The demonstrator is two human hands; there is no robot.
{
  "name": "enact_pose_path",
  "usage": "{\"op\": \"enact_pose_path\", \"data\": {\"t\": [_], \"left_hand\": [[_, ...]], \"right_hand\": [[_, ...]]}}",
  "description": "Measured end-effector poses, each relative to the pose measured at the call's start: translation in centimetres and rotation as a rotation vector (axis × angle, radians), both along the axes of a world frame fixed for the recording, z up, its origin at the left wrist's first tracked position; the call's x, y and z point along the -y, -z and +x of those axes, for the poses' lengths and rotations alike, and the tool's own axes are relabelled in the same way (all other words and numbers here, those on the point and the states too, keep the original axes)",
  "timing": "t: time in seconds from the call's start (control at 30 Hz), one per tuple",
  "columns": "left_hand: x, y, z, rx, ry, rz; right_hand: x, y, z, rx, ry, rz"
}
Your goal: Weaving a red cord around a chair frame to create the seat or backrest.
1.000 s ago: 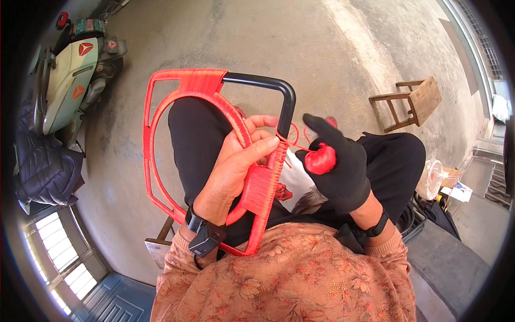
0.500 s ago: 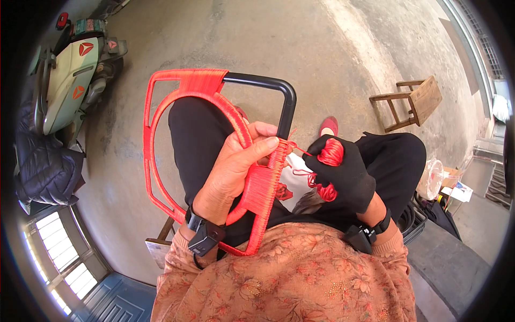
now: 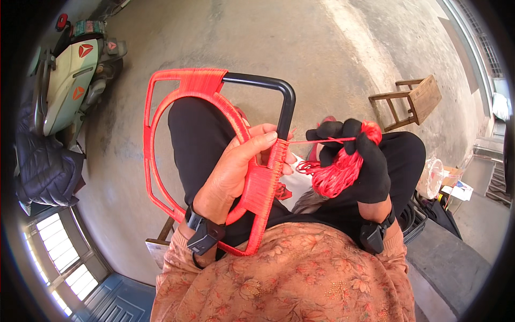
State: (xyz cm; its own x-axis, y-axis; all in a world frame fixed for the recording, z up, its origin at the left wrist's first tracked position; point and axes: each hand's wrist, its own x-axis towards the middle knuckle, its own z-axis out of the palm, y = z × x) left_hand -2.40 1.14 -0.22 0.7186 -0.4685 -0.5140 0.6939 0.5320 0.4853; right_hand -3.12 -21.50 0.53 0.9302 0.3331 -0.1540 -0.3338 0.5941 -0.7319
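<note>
A black tubular frame, rectangular with a round ring inside, rests on my lap. Red cord is wound tightly over most of it; the top right corner is bare black tube. My bare left hand grips the wrapped right side, thumb pressed near the end of the winding. My right hand, in a black glove, closes around a loose bundle of red cord. One strand runs taut from the frame to the gloved fingers.
A wooden stool stands on the concrete floor at the far right. To the left are a parked scooter and a dark padded jacket. A grey bench top lies close by at my right.
My right hand has moved right, away from the frame, and turned so the cord bundle shows more fully. The strand is now pulled straight. My left hand and the frame stay nearly still.
</note>
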Motion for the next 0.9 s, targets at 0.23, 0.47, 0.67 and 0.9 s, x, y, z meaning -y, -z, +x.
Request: {"op": "enact_pose_path", "data": {"t": [0.23, 0.47, 0.67, 0.9], "left_hand": [[-0.2, 0.0, -0.1, 0.001, 0.011, -0.114], [0.1, 0.1, -0.2, 0.051, -0.045, 0.031], [0.2, -0.1, -0.3, 0.061, -0.046, 0.093], [0.3, -0.1, -0.3, 0.066, -0.038, 0.1]], "right_hand": [[-1.2, 0.3, 1.0, -0.182, -0.009, 0.232], [-0.1, 1.6, 0.4, -0.143, 0.033, 0.079], [4.8, 1.9, 2.4, -0.28, 0.375, -0.296], [4.6, 2.5, 3.9, -0.116, 0.244, -0.242]]}}
